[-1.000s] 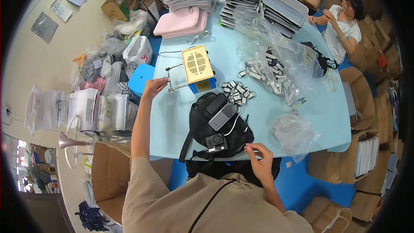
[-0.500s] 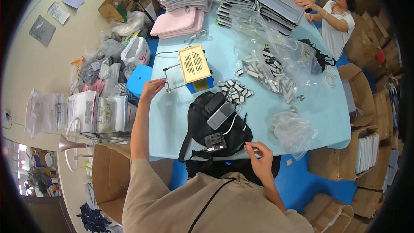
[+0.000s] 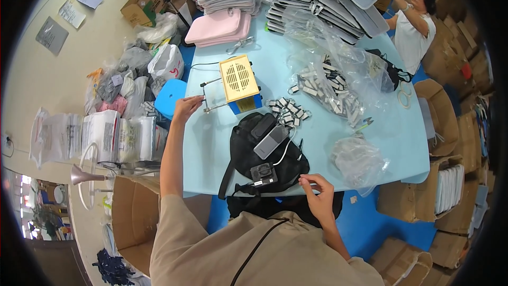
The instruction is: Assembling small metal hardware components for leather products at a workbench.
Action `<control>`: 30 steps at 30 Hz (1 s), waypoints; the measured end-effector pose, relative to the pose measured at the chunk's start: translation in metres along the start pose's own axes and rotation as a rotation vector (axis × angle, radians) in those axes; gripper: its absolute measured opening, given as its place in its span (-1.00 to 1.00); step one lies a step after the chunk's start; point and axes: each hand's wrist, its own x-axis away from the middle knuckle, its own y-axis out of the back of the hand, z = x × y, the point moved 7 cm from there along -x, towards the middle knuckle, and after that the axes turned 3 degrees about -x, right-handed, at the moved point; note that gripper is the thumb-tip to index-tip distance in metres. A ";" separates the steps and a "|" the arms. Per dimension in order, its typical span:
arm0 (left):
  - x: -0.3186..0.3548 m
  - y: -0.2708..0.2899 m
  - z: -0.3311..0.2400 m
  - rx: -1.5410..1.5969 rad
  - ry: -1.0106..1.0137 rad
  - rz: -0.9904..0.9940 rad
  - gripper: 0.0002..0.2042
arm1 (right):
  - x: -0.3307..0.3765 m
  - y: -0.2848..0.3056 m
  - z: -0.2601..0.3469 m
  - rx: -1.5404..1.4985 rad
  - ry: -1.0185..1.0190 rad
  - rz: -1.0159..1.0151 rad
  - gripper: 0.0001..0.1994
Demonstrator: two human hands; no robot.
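Note:
A yellow-topped, blue-sided box-shaped machine (image 3: pixel 239 80) with a slotted vent stands on the light blue table. Two metal rods joined by a crossbar (image 3: pixel 205 98) stick out from its left side. My left hand (image 3: pixel 189 107) has its fingertips closed at that crossbar. Over the table's near edge, my right hand (image 3: pixel 319 195) has thumb and fingers drawn together; anything between them is too small to make out. Left of it lies a black bag (image 3: pixel 243 153), with a grey power bank (image 3: pixel 271 142), a white cable and a small black fan unit (image 3: pixel 263 173) on top.
Small black-and-white tags (image 3: pixel 288 112) lie beside the machine, more in a clear plastic bag (image 3: pixel 330 87). Grey sleeves (image 3: pixel 301 8) and pink sleeves (image 3: pixel 218 27) are stacked at the back. A person (image 3: pixel 415 26) handles sleeves at far right. Cartons (image 3: pixel 410 196) flank the table.
The person at the far right has raised a grey sleeve from the stack, and it now hides the second person behind. My two hands have stayed in place.

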 end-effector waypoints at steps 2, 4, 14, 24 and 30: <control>0.001 -0.003 0.000 -0.019 -0.001 -0.006 -0.72 | 0.000 0.002 0.000 0.001 0.001 -0.010 -0.86; 0.002 0.000 0.000 -0.040 -0.004 -0.020 -0.72 | 0.001 0.002 0.000 0.003 -0.001 -0.012 -0.87; -0.002 0.005 0.000 -0.055 -0.008 -0.008 -0.73 | 0.000 0.002 -0.001 -0.001 0.007 -0.003 -0.86; 0.001 0.005 -0.001 -0.071 -0.025 -0.031 -0.71 | 0.002 0.002 -0.001 -0.002 -0.003 -0.006 -0.86; -0.003 0.000 -0.002 -0.035 -0.022 -0.022 -0.74 | 0.002 0.003 0.000 -0.002 0.002 -0.015 -0.86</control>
